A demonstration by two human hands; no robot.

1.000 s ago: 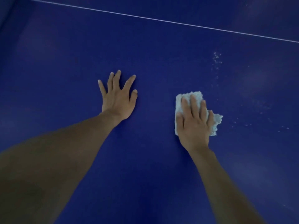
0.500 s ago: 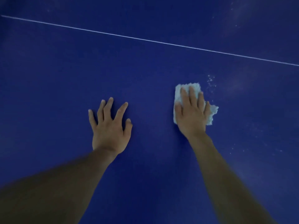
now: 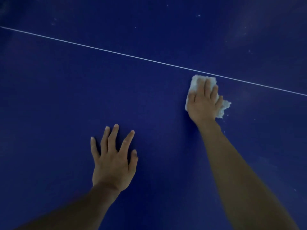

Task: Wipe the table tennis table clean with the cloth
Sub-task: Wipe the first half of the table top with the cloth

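Observation:
The dark blue table tennis table [image 3: 66, 97] fills the whole view. A white fluffy cloth [image 3: 195, 82] lies flat on it at the right, just below the thin white line [image 3: 116, 53]. My right hand [image 3: 203, 103] presses down on the cloth with fingers spread over it, and cloth shows beyond the fingertips and at the right side. My left hand [image 3: 113, 160] rests palm down on the bare table, lower and to the left, fingers apart, holding nothing.
Small white specks [image 3: 226, 116] dot the surface right of the cloth, and more faint specks [image 3: 199, 15] lie beyond the line at the upper right. No table edge shows.
My right hand has pushed the cloth forward up to the white line, over the patch of specks. The view has shifted, so the line and both hands sit lower in frame.

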